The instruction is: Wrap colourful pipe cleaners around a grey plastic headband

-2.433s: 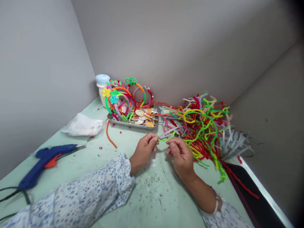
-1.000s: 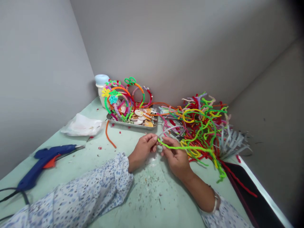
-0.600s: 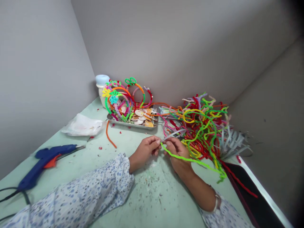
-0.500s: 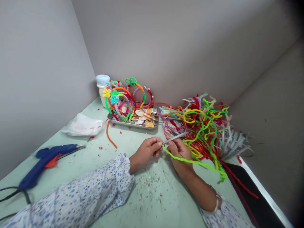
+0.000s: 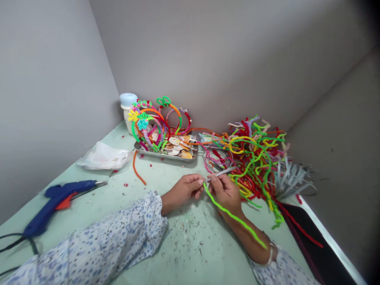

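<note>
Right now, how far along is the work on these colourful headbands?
Done: several wrapped headbands stand in the metal tray. In hand: the left hand pinches the tip of a grey headband while the right hand holds a lime-green pipe cleaner against it; hardly any wrapping shows. Left, it seems: a pile of loose pipe cleaners and a stack of bare headbands.

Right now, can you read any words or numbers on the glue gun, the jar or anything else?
None can be read. The blue glue gun, the white jar, the metal tray, the grey headband and the green pipe cleaner in the left hand and right hand show no lettering.
</note>
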Demonstrator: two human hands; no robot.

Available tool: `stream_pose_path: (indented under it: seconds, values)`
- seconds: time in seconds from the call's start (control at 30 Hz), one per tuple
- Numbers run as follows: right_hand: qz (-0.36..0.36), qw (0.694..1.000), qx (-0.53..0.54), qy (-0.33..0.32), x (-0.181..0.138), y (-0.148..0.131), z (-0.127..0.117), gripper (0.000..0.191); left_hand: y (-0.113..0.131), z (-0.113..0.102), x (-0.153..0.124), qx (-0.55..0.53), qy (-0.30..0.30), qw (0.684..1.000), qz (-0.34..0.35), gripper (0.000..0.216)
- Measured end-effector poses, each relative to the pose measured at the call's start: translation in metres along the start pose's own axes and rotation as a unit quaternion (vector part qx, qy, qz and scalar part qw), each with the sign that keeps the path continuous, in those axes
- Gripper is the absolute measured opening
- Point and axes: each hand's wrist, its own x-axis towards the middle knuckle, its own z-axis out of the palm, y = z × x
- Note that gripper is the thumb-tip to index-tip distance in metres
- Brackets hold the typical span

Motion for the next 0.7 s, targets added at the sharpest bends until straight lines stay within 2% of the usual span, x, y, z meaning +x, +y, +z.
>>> stream_pose_path:
  seconds: [0.17, 0.43, 0.7]
  values:
    - [-0.01, 1.0, -0.004, -0.016, 0.001, 0.0005, -0.0014, 0.022, -0.0006, 0.0003, -0.0003, 0.003, -0.011, 1.0, -0.003, 0.033]
    - [0.013, 0.999, 0.032, 0.024, 0.0018, 0.0007, 0.0014, 0.023, 0.0002, 0.0001, -0.002, -0.003, 0.001, 1.0, 0.021, 0.025]
    - [0.015, 0.999, 0.047, 0.02, 0.0021, 0.0024, 0.0025, 0.023, -0.0054, 0.0036, -0.0002, 0.031, 0.058, 0.997, 0.048, 0.021]
